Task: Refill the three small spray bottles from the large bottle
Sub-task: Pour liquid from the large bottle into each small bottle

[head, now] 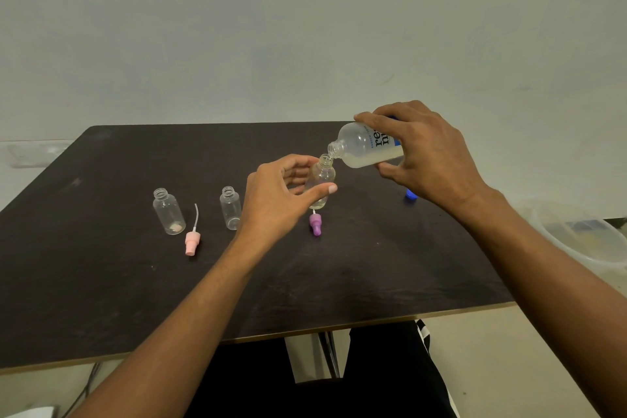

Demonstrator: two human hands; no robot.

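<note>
My right hand (427, 159) grips the large bottle (364, 148), tipped almost flat with its open neck pointing left. A pale liquid lies along its lower side. Its mouth sits right above the open neck of a small clear bottle (322, 180), which my left hand (281, 197) holds upright on the dark table (101, 282). Two more small clear bottles stand open to the left, one (168, 215) at far left and one (230, 212) beside my left wrist. A pink spray top (192, 241) and a purple spray top (315, 225) lie on the table.
A blue cap (410, 195) lies on the table behind my right wrist. A translucent plastic tub (583, 241) stands off the table's right edge. A pale wall rises behind the table. My dark trousers show below the front edge.
</note>
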